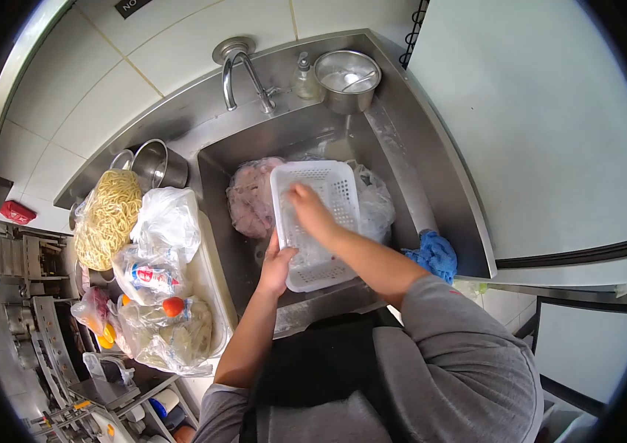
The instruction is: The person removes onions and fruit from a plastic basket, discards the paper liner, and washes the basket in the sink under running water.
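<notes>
White rectangular perforated plastic basket is over the middle of the stainless-steel sink basin, long sides running from the back edge toward the near edge, near end close to the near edge. Can't tell if it rests on something below or hangs from my grip. My left hand is closed on its left rim toward the near-left corner, thumb on the inner side, fingers mostly hidden by the wall. My right hand is over the basket's inside, blurred; can't tell if the fingers are spread, pressed together or pinching, or if they touch the floor of it. Handling, my estimate: light, stiff at the rim, slight flex in the long walls. One-sided hold near a corner, so the far right end could dip or twist under a push. Probably slick if wet; not fragile. Best hold: rim, middle of both long sides, fingers under the lip; holes add some bite. Clear plastic bag with pale pink contents sits just left, toward the basin's left wall; crumpled whitish translucent plastic bag just right. Both look soft, poor base to lean on. Bunched blue cloth is at the sink's near-right corner, well apart.
</notes>
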Available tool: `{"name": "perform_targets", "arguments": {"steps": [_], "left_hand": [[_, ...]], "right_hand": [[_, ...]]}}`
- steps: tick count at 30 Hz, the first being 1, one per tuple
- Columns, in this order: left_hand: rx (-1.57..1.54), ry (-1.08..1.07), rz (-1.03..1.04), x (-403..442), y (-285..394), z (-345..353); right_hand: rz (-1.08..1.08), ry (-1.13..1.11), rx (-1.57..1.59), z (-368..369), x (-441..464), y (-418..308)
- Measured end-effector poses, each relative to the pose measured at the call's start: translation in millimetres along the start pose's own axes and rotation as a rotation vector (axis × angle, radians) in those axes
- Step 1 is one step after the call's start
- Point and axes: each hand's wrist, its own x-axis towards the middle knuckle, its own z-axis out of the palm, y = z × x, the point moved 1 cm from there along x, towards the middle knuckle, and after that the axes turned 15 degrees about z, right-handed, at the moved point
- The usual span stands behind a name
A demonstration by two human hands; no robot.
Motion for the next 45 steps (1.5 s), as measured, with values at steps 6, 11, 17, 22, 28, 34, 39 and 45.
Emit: {"name": "perform_targets", "arguments": {"steps": [6, 11, 17, 22, 28, 34, 39, 45], "left_hand": [[0.0, -0.048, 0.047, -2.2, -0.7, -6.3], [0.048, -0.016, 0.131, -0.6, 2.1, -13.5], [0.193, -0.052, 0.265, 12.1, 13.8, -7.7], [0.193, -0.026, 0.291, 15.1, -4.0, -14.6], [0.041, 0.033, 0.291, 13.6, 33.3, -6.9], [-0.012, 0.1, 0.294, 14.9, 29.1, -1.4], [-0.109, 0.077, 0.29, 12.4, 35.0, -1.5], [-0.058, 0.148, 0.273, 12.6, 46.5, 2.6]], "right_hand": [[-0.116, 0.226, -0.638, -3.4, -47.9, 39.8], [-0.03, -0.142, -0.525, 13.6, -108.3, 36.3], [-0.178, -0.377, -0.573, -16.0, -82.1, 30.5], [-0.005, -0.391, -0.105, 8.7, -119.6, -6.8], [-0.242, -0.233, -0.582, -56.7, -118.6, 8.4], [-0.285, -0.235, -0.262, -21.9, -134.1, -31.0], [-0.219, -0.209, -0.434, -47.6, -120.9, -7.1], [-0.316, -0.163, -0.401, -33.6, -120.9, -30.3]]}}
